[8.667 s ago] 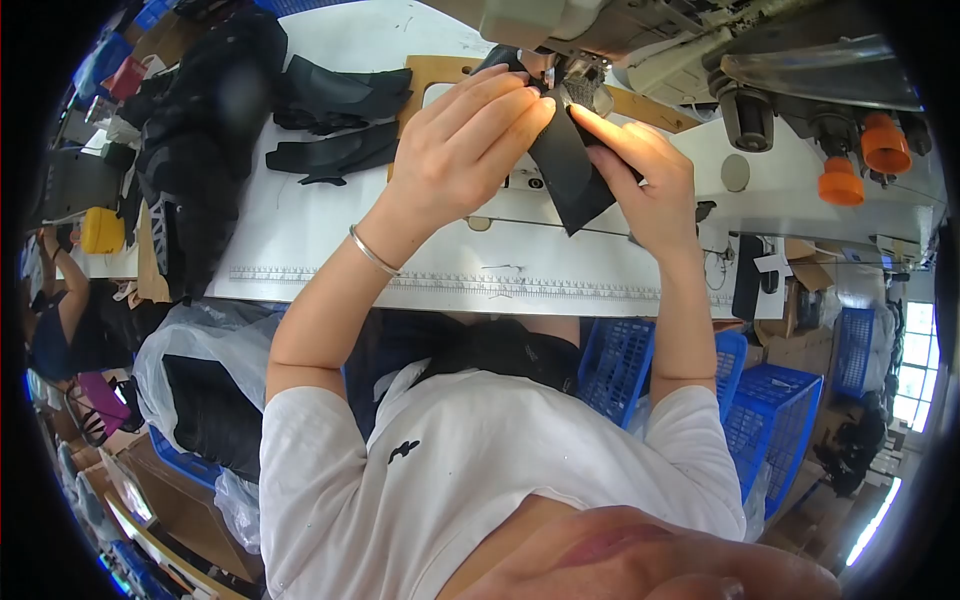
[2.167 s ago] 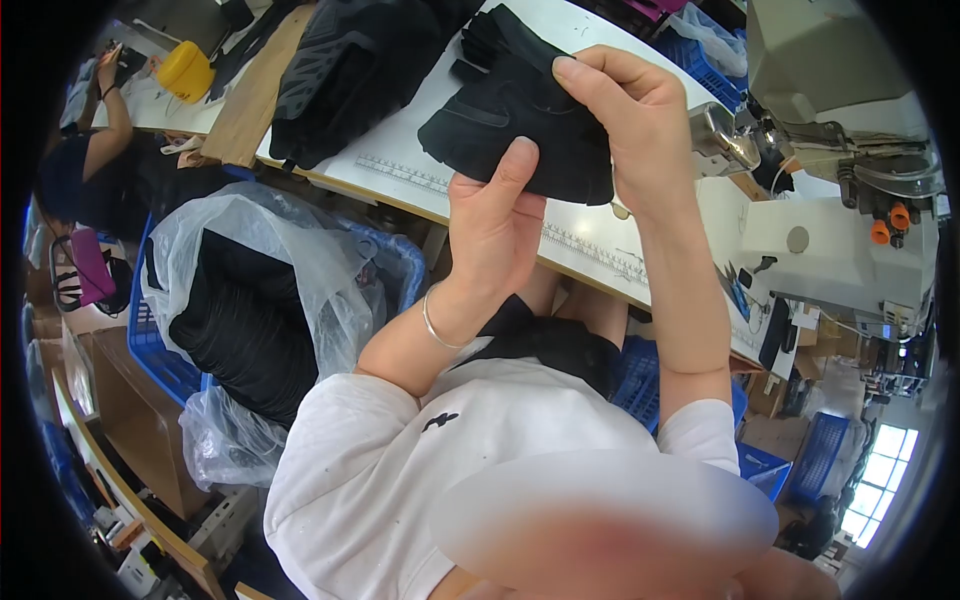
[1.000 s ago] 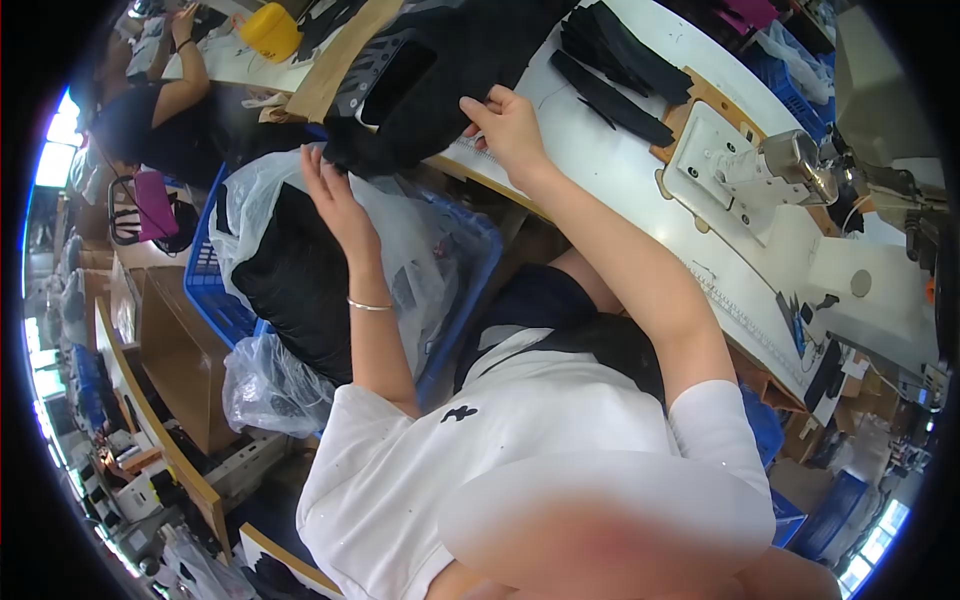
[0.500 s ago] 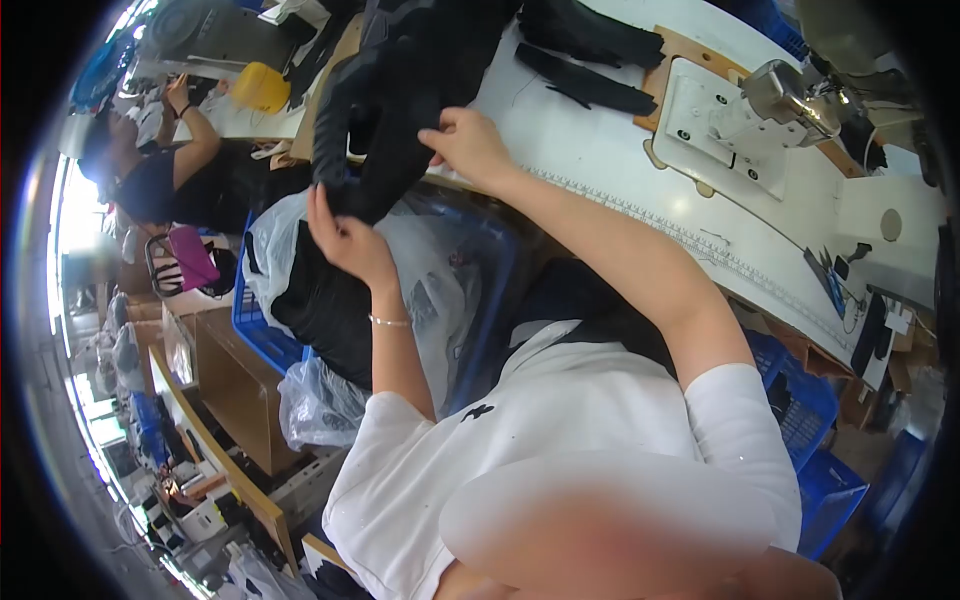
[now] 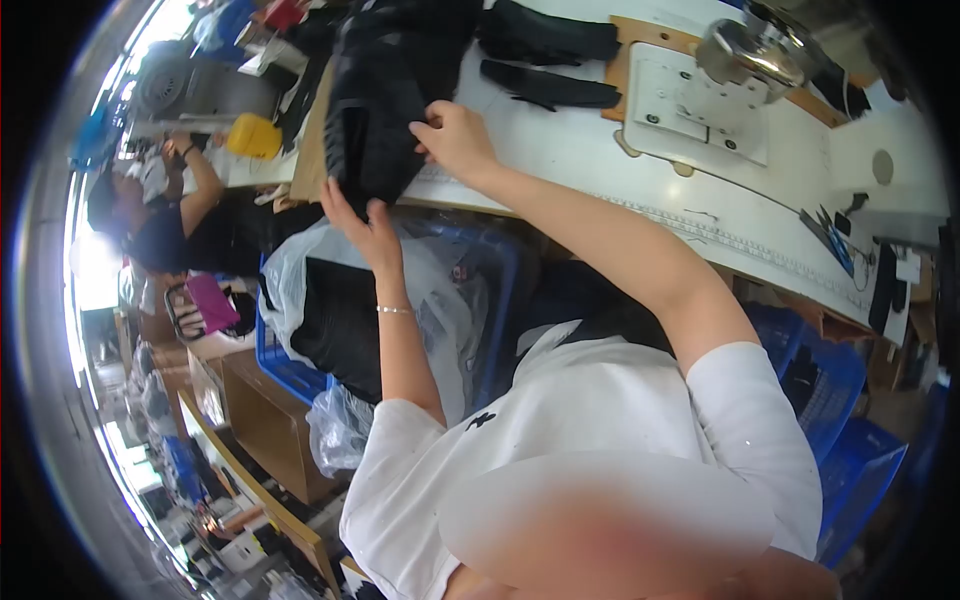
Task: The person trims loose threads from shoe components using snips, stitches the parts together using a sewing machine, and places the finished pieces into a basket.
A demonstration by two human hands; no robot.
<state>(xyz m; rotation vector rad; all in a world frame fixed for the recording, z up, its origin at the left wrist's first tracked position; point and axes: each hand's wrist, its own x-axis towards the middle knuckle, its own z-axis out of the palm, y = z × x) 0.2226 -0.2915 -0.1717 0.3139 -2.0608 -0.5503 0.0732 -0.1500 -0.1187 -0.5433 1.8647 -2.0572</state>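
A long pile of black fabric pieces point(image 5: 385, 90) lies over the table's left part, its lower end hanging at the front edge. My left hand point(image 5: 368, 228), with a silver bangle on the wrist, touches that lower end, its fingers stretched and the thumb apart. At the pile's right edge, my right hand point(image 5: 455, 145) has its thumb and fingers pressed together on the black fabric. What lies between those fingertips is mostly hidden. Two groups of black cut pieces, an upper one point(image 5: 545, 38) and a lower one point(image 5: 550, 86), rest on the white table point(image 5: 560, 145).
A sewing machine point(image 5: 760, 60) stands at the upper right, with scissors point(image 5: 835, 240) near the right edge. Below the table, a blue basket point(image 5: 500, 300) holds a plastic bag point(image 5: 440, 300) with black material. A co-worker point(image 5: 165, 225) sits at the left near a yellow container point(image 5: 254, 136).
The hands have left the machine, carried a black stack left, and now are at the large pile. Since the last frame, my left hand's fingers have straightened. The view has turned left.
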